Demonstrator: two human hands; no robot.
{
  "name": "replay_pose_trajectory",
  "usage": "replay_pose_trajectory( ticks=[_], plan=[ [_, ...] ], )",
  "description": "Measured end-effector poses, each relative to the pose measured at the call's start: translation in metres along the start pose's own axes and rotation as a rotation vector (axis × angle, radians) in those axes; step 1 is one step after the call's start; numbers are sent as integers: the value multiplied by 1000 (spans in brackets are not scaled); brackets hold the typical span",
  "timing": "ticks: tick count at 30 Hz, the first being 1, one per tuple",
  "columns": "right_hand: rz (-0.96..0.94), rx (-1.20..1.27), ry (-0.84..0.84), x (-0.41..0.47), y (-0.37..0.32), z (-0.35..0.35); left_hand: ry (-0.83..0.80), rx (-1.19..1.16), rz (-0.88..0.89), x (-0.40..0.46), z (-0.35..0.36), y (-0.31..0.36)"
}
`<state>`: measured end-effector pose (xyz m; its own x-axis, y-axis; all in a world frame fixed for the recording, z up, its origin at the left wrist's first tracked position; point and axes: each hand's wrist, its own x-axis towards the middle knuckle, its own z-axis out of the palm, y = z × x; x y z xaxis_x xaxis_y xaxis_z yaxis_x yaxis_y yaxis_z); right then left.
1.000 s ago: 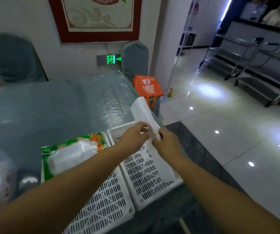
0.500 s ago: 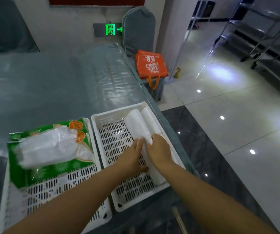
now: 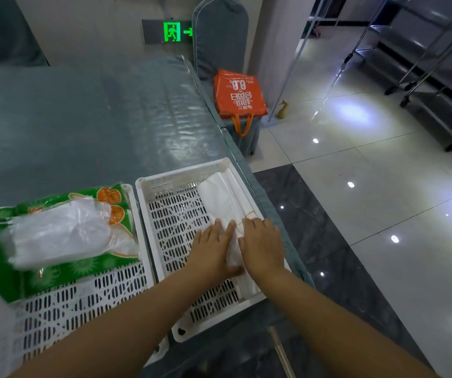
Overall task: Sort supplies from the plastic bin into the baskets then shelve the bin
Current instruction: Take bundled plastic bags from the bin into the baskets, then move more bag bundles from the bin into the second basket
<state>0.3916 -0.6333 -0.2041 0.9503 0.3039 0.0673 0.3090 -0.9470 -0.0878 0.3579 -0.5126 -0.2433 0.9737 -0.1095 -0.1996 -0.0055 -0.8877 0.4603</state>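
Two white slotted baskets sit side by side at the table's near edge. The right basket (image 3: 164,184) holds a long white bundle of plastic bags (image 3: 220,195) lying along its right side. My left hand (image 3: 211,246) lies flat on the bundle's near part, fingers straight. My right hand (image 3: 260,241) presses the bundle beside it, fingers extended. The left basket (image 3: 64,309) holds a green and orange packet (image 3: 42,276) with a clear plastic pack (image 3: 61,233) on top. The plastic bin is out of view.
The table (image 3: 83,118) has a glossy grey-blue cover. An orange tote bag (image 3: 237,95) rests on a covered chair (image 3: 219,36) at the far right corner. Metal trolleys (image 3: 437,77) stand on the tiled floor to the right.
The white bundle was held up above the right basket by both hands; it now lies in the basket with both hands flat on it. The camera has tilted downward.
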Motion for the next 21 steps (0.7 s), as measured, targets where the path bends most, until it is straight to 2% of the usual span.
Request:
replay_pose_trajectory(
  ticks=[9, 15, 21],
  plan=[
    [-41, 22, 36, 5, 0, -19, -3, -36, -14, -8, -14, -9],
    [-129, 186, 125, 20, -40, -60, 285, -38, -56, -47, -87, -33],
    [-335, 376, 189, 40, -139, -97, 560, 10, -162, -126, -197, -83]
  ],
)
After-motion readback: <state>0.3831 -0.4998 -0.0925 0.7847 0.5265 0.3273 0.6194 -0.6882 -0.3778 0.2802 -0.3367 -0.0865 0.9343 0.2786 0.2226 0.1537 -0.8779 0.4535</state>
